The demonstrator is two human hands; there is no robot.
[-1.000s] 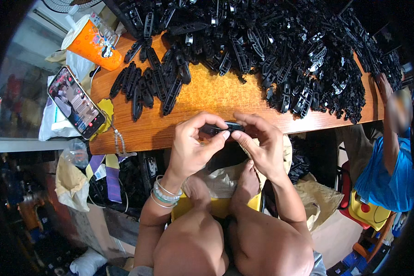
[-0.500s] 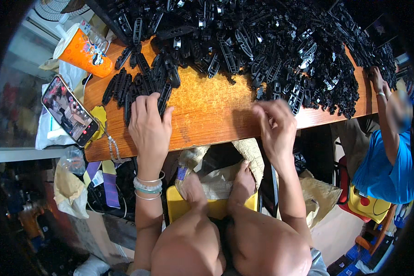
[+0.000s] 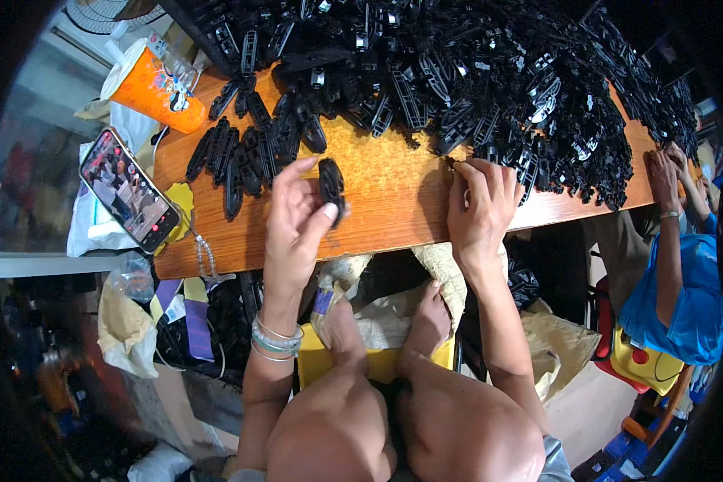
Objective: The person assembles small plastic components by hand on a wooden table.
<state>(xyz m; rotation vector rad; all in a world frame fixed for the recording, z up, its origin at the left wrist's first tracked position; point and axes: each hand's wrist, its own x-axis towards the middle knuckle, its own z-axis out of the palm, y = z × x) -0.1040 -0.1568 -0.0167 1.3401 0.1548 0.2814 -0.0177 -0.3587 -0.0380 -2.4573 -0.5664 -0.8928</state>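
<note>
My left hand (image 3: pixel 293 221) is raised over the near part of the table, pinching a long black plastic part (image 3: pixel 330 191) between thumb and fingers. Left of it, several similar black parts (image 3: pixel 233 165) lie side by side in a loose group. At the near edge of a big heap of black plastic parts (image 3: pixel 458 76), my right hand (image 3: pixel 484 201) rests with its fingers curled down and together. A small dark bit shows by its fingertips, too little to name.
A wooden table (image 3: pixel 377 221) carries the heap. On the left stand an orange cup (image 3: pixel 157 88) with a straw and a phone (image 3: pixel 128 191) with a lit screen. A co-worker in blue (image 3: pixel 675 305) reaches to the heap's far right. A yellow stool (image 3: pixel 309 361) is under my feet.
My left hand has come up from the group of parts and moved right, now with a black part in it. The right hand's fingers have curled down at the heap's edge.
</note>
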